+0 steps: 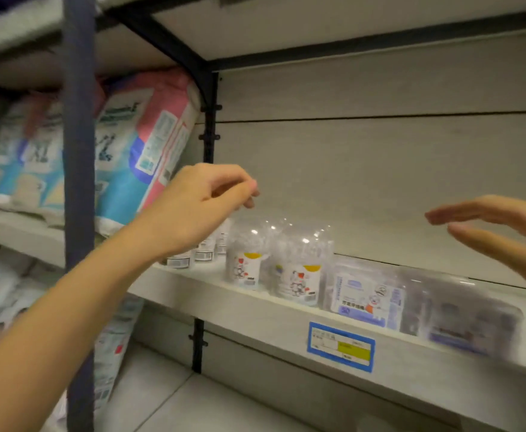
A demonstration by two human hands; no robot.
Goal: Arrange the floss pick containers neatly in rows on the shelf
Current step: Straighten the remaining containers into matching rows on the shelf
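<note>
Both hands hover over the shelf point(255, 310): the left hand point(199, 207) has its fingers curled toward the thumb with nothing visibly held, and the right hand point(504, 226) is spread flat. Clear domed floss pick containers point(299, 269) stand clustered on the shelf below the left hand, beside blurred flat packs point(364, 294) and above a blue price tag point(341, 346).

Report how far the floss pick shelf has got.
Done: two domed containers and a flat pack stand in a front row on the shelf. In hand: nothing; the left hand hovers curled above them, and the right hand is open. Left, likely: straightening the blurred right-end pack and filling rows behind it.
</note>
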